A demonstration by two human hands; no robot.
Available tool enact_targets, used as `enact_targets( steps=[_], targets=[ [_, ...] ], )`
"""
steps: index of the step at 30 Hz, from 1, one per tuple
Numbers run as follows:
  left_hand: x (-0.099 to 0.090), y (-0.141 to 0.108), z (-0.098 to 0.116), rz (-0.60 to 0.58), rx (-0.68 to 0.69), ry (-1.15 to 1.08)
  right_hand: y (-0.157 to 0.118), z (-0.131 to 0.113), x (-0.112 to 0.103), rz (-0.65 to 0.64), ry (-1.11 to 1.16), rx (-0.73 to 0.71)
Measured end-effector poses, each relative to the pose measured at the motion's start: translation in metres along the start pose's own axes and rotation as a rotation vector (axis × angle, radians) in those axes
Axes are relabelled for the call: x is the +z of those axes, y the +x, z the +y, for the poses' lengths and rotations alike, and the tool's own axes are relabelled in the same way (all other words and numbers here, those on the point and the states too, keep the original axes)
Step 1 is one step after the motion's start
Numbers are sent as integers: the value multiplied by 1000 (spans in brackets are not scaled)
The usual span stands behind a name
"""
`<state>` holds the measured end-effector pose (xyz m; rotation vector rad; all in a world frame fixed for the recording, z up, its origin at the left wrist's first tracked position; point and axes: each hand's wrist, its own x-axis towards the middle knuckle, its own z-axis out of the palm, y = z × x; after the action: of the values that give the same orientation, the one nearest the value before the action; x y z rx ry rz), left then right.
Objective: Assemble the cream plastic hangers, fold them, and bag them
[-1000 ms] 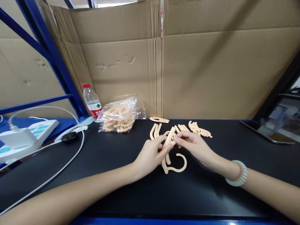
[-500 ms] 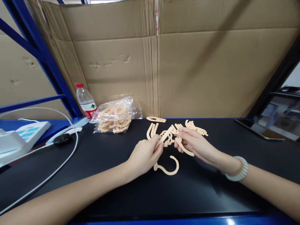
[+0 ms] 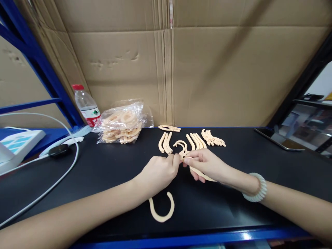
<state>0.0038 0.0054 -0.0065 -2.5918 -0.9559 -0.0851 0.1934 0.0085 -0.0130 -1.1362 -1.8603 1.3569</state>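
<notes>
Over the black table, my left hand is closed, and a beige hook sticks out below it toward the front edge. My right hand is pinched close against it and holds a curved beige arm piece that slants down to the right. Where the two pieces meet is hidden by my fingers. Just behind my hands lie more beige hooks. Curved arm pieces lie in a left group and a right group.
Small beige parts are heaped at the back right, near a dark flat device. Plastic bags of beige parts and a red-capped bottle stand at the back left. A white cable loops over the left side. Cardboard rises behind.
The hook has swung down and left, toward the table's front edge. My hands have drawn together, and the held arm piece now lies lower beneath my right hand. The view has shifted slightly.
</notes>
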Motion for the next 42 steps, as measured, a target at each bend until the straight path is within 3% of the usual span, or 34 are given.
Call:
enact_targets(
  steps=[4,9,12,15,17,21,28,30,32,35,36,39,42],
  targets=[
    [-4,1,0,-19,-11,-19,-2,-1,4,45,-40,-18],
    [1,3,-9,14,-201,-304,-6,-5,1,189,-219,-225],
    [-4,4,-17,123,-296,-494,-3,-8,-21,296,-265,-328],
    [-12,5,-25,233,-407,-630,2,-3,-60,521,-475,-553],
    [-14,6,-31,257,-478,-740,5,5,-85,583,-601,-589],
    [-7,7,-44,237,-584,-1083,11,29,-115,516,-737,-575],
    [-2,12,-47,315,-801,-1474,25,64,-130,307,-969,-556],
    [-4,12,-45,368,-832,-1527,22,60,-128,335,-1010,-570],
    [-5,13,-43,424,-857,-1566,17,50,-117,456,-945,-611],
    [-5,12,-37,495,-868,-1602,3,27,-84,668,-739,-745],
    [-4,12,-35,513,-865,-1612,-2,20,-71,682,-722,-814],
    [-2,11,-28,548,-827,-1658,-12,8,-39,480,-892,-930],
    [2,9,-22,535,-781,-1727,-11,7,-24,344,-1107,-915]
  ],
)
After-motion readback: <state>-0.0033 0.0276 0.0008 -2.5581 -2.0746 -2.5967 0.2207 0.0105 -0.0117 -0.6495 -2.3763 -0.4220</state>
